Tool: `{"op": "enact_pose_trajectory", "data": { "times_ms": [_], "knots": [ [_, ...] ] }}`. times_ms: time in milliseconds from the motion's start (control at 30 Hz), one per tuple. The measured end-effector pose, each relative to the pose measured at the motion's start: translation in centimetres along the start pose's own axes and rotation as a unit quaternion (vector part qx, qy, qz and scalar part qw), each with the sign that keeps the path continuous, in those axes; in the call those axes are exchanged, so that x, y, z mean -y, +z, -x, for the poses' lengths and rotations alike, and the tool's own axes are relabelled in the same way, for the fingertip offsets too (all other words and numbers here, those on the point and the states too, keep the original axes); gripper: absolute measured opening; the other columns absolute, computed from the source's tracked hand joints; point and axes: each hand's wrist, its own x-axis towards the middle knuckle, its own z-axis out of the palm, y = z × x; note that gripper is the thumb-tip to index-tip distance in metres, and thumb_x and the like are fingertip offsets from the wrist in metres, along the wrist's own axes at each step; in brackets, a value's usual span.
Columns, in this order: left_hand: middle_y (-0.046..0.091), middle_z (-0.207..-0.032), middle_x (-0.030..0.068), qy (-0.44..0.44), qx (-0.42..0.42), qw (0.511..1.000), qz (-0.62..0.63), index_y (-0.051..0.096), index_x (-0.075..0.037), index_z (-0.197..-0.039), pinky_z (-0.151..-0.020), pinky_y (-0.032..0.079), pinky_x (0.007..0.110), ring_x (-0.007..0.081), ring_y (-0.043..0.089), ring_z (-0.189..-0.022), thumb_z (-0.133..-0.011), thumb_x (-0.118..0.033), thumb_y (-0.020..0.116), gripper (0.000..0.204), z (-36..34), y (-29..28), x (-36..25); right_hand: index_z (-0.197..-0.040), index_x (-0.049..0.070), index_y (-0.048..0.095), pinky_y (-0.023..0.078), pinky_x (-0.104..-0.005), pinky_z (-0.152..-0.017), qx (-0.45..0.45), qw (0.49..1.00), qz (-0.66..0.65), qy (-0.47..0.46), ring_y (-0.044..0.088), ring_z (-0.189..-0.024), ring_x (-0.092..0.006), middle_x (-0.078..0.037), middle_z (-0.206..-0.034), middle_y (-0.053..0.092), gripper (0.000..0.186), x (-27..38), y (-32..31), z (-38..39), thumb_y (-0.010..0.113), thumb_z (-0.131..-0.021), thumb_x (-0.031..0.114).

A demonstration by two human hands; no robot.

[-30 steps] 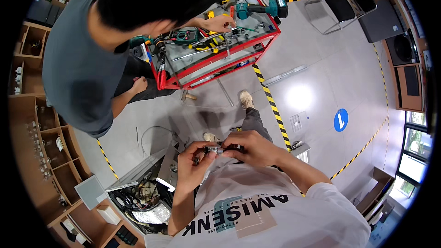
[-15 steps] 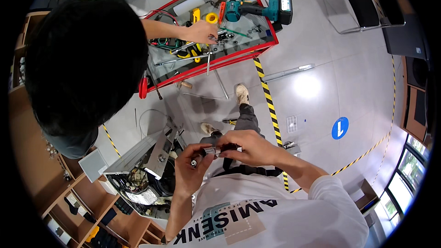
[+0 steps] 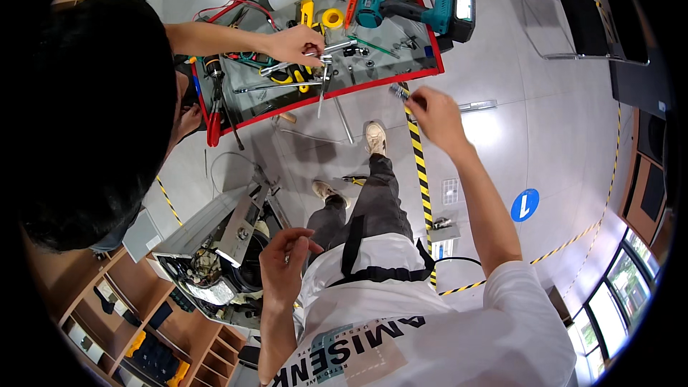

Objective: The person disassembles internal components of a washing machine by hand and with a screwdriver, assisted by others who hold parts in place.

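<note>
My right hand [image 3: 436, 120] is stretched out near the right front corner of the red-rimmed tool cart [image 3: 337, 91]. A short silvery metal socket [image 3: 399, 92] is pinched between its fingertips. Low in front of my body, my left hand [image 3: 283, 266] has its fingers curled in. A small shiny bit shows between them, too small to name. Across the cart, another person's hand [image 3: 296, 44] holds a metal ratchet wrench [image 3: 326, 64] above the tools.
On the cart lie a teal cordless impact wrench [image 3: 373, 7], yellow tape [image 3: 332, 18], pliers and loose sockets. An opened appliance [image 3: 215, 265] stands at lower left, beside wooden shelves [image 3: 122, 301]. Pliers [image 3: 354, 180] lie on the floor by my feet. A black chair [image 3: 573, 18] stands far right.
My hands have parted. The right one has moved forward and right to the cart with the socket; the left stays near my body. The other person's hand has shifted slightly left.
</note>
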Motion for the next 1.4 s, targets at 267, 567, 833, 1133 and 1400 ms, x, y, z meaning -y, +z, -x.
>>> {"op": "enact_pose_trajectory", "data": {
  "times_ms": [267, 567, 833, 1133, 1400],
  "knots": [
    [0.067, -0.079, 0.0068, -0.039, -0.017, 0.998, 0.039, 0.063, 0.002, -0.100, -0.070, 0.044, 0.021, 0.0078, 0.059, -0.074, -0.091, -0.008, 0.056, 0.015, 0.4, 1.2, 0.5, -0.080, 0.004, 0.061, 0.051, -0.0416, -0.067, -0.030, 0.970, 0.223, -0.087, 0.064, -0.079, -0.0320, -0.013, -0.083, 0.066, 0.013, -0.7, 2.9, -9.6, 0.065, -0.079, 0.016],
    [0.068, -0.080, 0.0078, -0.082, -0.014, 0.996, 0.038, 0.063, 0.003, -0.100, -0.075, 0.045, 0.024, 0.0103, 0.062, -0.078, -0.091, -0.009, 0.057, 0.016, -0.4, 1.5, -0.1, -0.076, 0.008, 0.065, 0.052, -0.0365, -0.064, -0.019, 0.942, 0.305, -0.141, 0.068, -0.074, -0.0277, -0.012, -0.078, 0.068, 0.008, -0.3, 6.2, -13.1, 0.061, -0.071, 0.004],
    [0.067, -0.078, 0.0083, -0.071, -0.005, 0.997, 0.030, 0.062, 0.003, -0.099, -0.073, 0.046, 0.024, 0.0120, 0.063, -0.077, -0.091, -0.009, 0.056, 0.016, -1.9, 1.2, -0.7, -0.076, 0.009, 0.064, 0.051, -0.0349, -0.064, -0.024, 0.938, 0.314, -0.143, 0.068, -0.074, -0.0246, -0.011, -0.077, 0.067, 0.009, 1.4, 6.9, -13.9, 0.064, -0.067, 0.006],
    [0.067, -0.077, 0.0084, -0.069, -0.024, 0.996, 0.052, 0.062, 0.004, -0.098, -0.071, 0.046, 0.023, 0.0113, 0.062, -0.074, -0.090, -0.008, 0.056, 0.015, -1.9, 0.3, -0.8, -0.078, 0.004, 0.061, 0.051, -0.0386, -0.063, -0.020, 0.963, 0.228, -0.143, 0.064, -0.071, -0.0307, -0.013, -0.073, 0.063, 0.020, 2.6, 4.7, -13.3, 0.065, -0.080, 0.024],
    [0.067, -0.077, 0.0088, -0.070, -0.022, 0.996, 0.055, 0.063, 0.003, -0.098, -0.072, 0.047, 0.025, 0.0120, 0.063, -0.075, -0.090, -0.014, 0.059, 0.020, -1.8, 0.3, -0.1, -0.094, 0.004, 0.062, 0.047, -0.0405, -0.070, -0.125, 0.966, 0.208, -0.095, 0.061, -0.082, -0.0302, -0.012, -0.085, 0.060, 0.028, 1.2, -0.4, -15.2, 0.070, -0.077, 0.024]
  ]
}}
